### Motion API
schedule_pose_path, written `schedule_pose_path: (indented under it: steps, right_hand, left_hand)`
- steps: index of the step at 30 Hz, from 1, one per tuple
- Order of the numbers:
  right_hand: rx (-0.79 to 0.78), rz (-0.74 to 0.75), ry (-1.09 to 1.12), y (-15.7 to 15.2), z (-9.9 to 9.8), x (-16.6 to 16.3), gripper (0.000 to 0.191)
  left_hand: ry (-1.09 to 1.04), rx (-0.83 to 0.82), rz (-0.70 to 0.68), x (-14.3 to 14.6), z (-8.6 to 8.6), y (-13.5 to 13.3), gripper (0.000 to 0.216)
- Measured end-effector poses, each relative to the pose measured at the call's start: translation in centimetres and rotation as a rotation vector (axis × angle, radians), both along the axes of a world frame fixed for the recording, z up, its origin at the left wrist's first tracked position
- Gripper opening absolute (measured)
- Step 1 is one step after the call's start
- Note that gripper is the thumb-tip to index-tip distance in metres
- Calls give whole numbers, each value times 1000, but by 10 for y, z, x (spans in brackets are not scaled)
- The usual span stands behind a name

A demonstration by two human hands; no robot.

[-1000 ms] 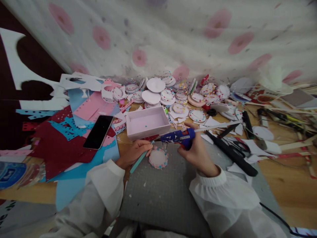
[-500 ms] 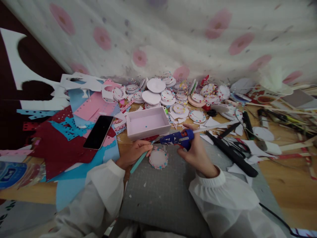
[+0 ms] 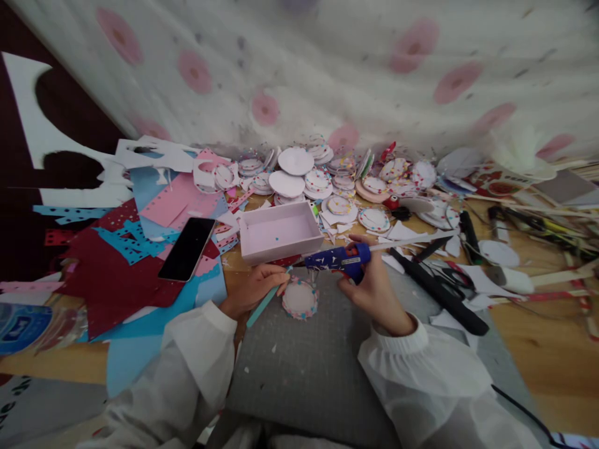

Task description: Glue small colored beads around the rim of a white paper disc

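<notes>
My left hand (image 3: 261, 288) is closed around a slim teal tool (image 3: 262, 307). The tool slants down to the left, and its upper end lies close to the nozzle of a blue glue gun (image 3: 337, 260). That glue gun is in my right hand (image 3: 372, 290), nozzle pointing left, with a long white glue stick (image 3: 412, 239) coming out of its back. Between my hands a small round disc (image 3: 300, 299) rimmed with pink and blue beads lies flat on the grey cutting mat (image 3: 299, 380). Just behind the nozzle stands a pale open box (image 3: 281, 249) with a tiny blue speck inside.
White discs (image 3: 296, 161) and beaded rounds are piled along the curtain. A black phone (image 3: 187, 249) lies on coloured paper at left, near a plastic bottle (image 3: 28, 327). At right are scissors (image 3: 452, 280), a long black bar (image 3: 440, 290) and several sticks.
My right hand and the glue gun have shifted slightly to the right. My left hand, the teal tool and the beaded disc stay nearly where they were.
</notes>
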State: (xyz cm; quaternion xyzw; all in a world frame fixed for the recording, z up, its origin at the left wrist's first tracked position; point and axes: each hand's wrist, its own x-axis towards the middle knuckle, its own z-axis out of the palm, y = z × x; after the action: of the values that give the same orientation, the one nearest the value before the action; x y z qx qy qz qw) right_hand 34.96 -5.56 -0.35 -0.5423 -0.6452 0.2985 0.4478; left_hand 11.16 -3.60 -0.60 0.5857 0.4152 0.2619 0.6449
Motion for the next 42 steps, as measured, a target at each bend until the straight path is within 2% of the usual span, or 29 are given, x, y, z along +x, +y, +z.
schedule_pose_path:
  steps: [7,15,24,39,42]
  right_hand:
    - [-5,-6,16,1,1,-1,70]
    - [3,15,-4,0,-3,1,71]
    - [8,14,-22,1,-1,0,70]
    - [-45,-66,37,3,-1,3,70]
    - [-3,-94,2,6,-3,6,71]
  left_hand:
    - [29,-43,13,-2,-7,1,39]
    - [39,5,1,-1,-2,1,39]
    - [42,-27,3,-2,-7,2,41]
    - [0,-52,-7,-3,-8,0,41]
    - [-27,-64,6,-2,-9,1,41]
